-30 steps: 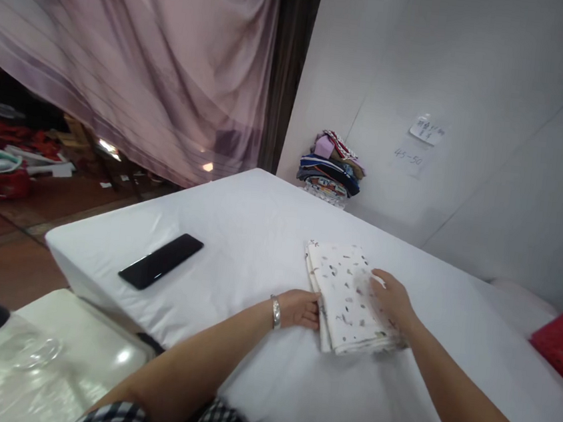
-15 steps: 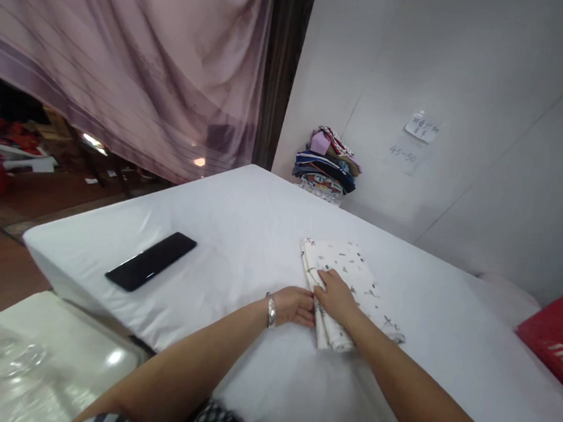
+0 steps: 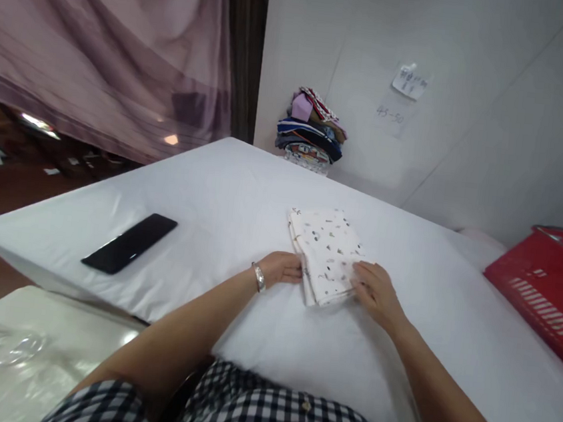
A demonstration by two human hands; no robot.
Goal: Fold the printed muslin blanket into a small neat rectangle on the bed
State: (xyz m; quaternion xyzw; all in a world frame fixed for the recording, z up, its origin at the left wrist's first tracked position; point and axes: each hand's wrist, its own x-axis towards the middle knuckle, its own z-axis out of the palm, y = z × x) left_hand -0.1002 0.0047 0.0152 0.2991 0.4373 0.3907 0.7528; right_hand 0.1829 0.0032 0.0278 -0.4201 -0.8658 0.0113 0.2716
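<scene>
A folded white cloth [image 3: 327, 246] with a small scattered print lies on the white-covered table [image 3: 203, 189]. Along its left folded edge rests my left hand [image 3: 280, 269], fingers stretched out together and a silver bracelet on the wrist. My right hand [image 3: 378, 294] is at the cloth's lower right edge, its fingers extended and touching the fabric, slightly blurred. Neither hand grips the cloth. Several layers show at its left and near edges; its underside is hidden.
A black phone-like slab [image 3: 130, 242] lies on the table's left. Folded fabrics [image 3: 313, 130] are stacked by the wall [image 3: 453, 108]. A red plastic basket [image 3: 545, 286] stands at right. Clear plastic [image 3: 8, 363] covers a white surface at lower left. A pink curtain [image 3: 118, 39] hangs behind.
My right hand has let go of the cloth's left edge and moved to its right side. The right part now lies folded over, making the cloth narrower. The view has shifted.
</scene>
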